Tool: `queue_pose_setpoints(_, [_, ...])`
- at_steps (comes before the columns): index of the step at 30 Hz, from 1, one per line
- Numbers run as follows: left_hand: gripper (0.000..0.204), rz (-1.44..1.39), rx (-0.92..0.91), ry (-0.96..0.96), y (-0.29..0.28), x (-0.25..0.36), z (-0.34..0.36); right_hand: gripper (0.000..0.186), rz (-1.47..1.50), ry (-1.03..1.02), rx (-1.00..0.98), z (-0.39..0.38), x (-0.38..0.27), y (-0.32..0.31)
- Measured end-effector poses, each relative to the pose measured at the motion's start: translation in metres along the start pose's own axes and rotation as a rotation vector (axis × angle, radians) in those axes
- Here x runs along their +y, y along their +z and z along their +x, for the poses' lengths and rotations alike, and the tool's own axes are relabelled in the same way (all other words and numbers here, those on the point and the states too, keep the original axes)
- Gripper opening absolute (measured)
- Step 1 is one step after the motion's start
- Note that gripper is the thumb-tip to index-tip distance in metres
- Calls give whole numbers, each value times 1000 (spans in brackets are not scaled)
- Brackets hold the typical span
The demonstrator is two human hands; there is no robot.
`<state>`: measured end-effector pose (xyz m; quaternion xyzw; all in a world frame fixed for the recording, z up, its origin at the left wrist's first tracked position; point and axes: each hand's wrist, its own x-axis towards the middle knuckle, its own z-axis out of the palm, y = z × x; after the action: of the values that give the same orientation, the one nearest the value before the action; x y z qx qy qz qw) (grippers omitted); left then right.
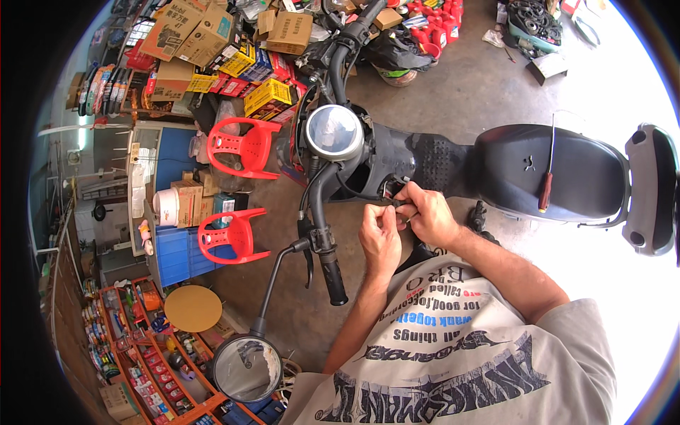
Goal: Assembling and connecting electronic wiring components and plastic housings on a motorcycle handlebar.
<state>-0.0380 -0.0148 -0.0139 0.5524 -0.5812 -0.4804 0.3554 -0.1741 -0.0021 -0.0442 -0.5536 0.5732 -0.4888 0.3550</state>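
My left hand and my right hand meet at the scooter's middle, fingers pinched on a small dark part beside an opening in the body panel. The part's shape is mostly hidden by my fingers. A black cable runs from the steering area toward my hands. Left of them are the black handlebar and the round headlamp unit. On the black seat lie a screwdriver with a red-brown handle and a small metal piece.
Two red plastic chairs stand at the left, near piled cartons and blue crates. An orange shelving rack is at lower left, a mirror beside it. Red bottles and a bin of parts are at the back.
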Motion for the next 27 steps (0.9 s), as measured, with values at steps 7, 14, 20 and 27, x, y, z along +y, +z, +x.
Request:
queue_pose_setpoints(7, [16, 70, -40, 34, -5, -3, 0, 25, 34, -22, -40, 0, 2, -2])
queue_pose_setpoints(14, [17, 136, -43, 17, -5, 4, -1, 27, 19, 6, -30, -2, -3, -2])
queue_pose_setpoints(20, [16, 116, -40, 82, -7, 1, 1, 19, 79, -15, -104, 5, 1, -7])
queue_pose_setpoints(27, [18, 174, -108, -25, -12, 4, 11, 13, 286, 220, -194, 9, 1, -7])
